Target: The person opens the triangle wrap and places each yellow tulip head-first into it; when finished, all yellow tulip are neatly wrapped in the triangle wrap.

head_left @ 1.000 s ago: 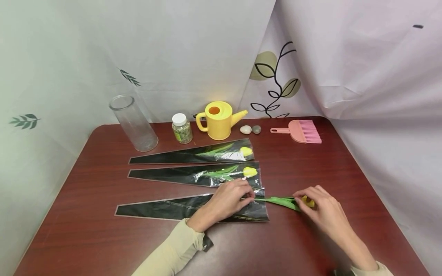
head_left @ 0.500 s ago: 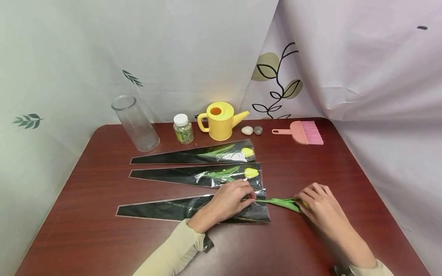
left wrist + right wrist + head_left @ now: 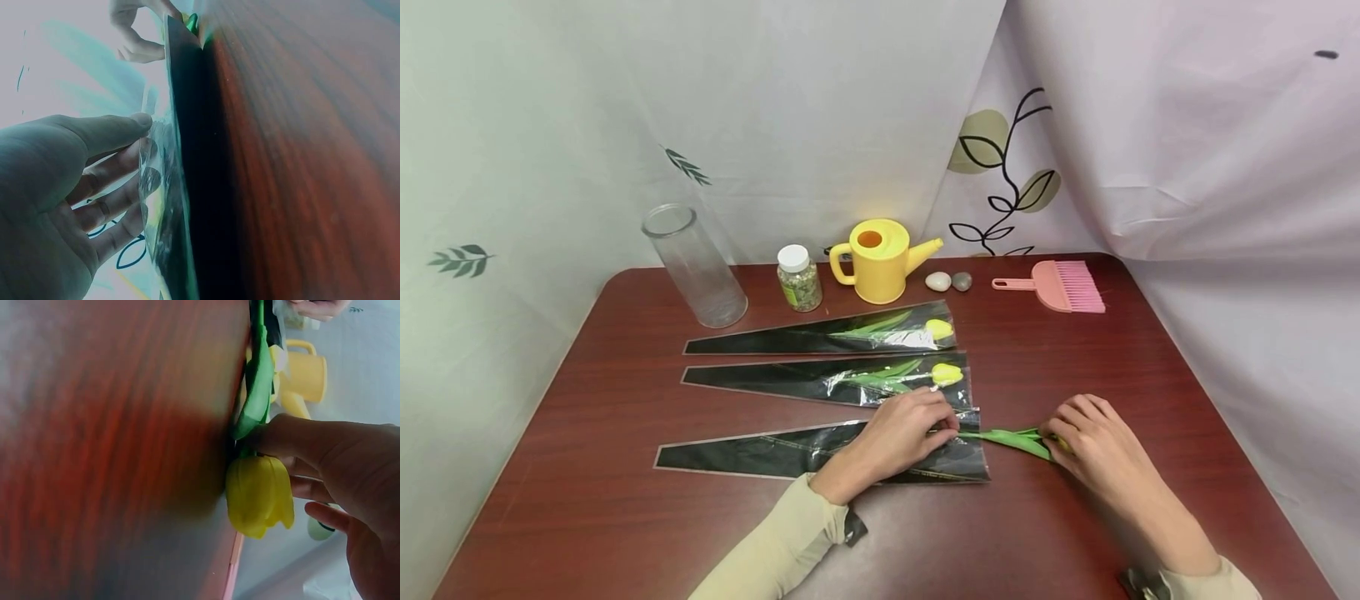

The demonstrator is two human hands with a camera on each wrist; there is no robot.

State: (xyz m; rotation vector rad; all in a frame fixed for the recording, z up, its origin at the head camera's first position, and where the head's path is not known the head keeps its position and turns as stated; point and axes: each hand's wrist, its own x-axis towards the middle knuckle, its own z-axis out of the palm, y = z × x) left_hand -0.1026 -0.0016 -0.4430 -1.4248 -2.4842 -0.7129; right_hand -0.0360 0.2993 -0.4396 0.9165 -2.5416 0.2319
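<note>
My right hand (image 3: 1093,446) pinches the stem of a yellow tulip (image 3: 256,494) just below its bloom. The bloom is mostly behind the fingers in the head view, but shows whole in the right wrist view. Green leaves (image 3: 1018,442) stretch left from that hand, and the stem runs into the wide right end of the nearest black-and-clear flower sleeve (image 3: 730,456). Over that end, my left hand (image 3: 898,433) holds the clear film between thumb and fingers. In the left wrist view the film (image 3: 159,187) stands lifted along the fingertips.
Two sleeves, each with a yellow tulip (image 3: 946,374), lie behind the nearest one. Along the back stand a glass vase (image 3: 700,271), a lidded jar (image 3: 800,283) and a yellow watering can (image 3: 880,267). Two pebbles (image 3: 937,282) and a pink brush with dustpan (image 3: 1052,286) lie farther right.
My right hand has shifted slightly along the tulip, so its fingers now cover more of the bloom. The left hand keeps its place at the sleeve.
</note>
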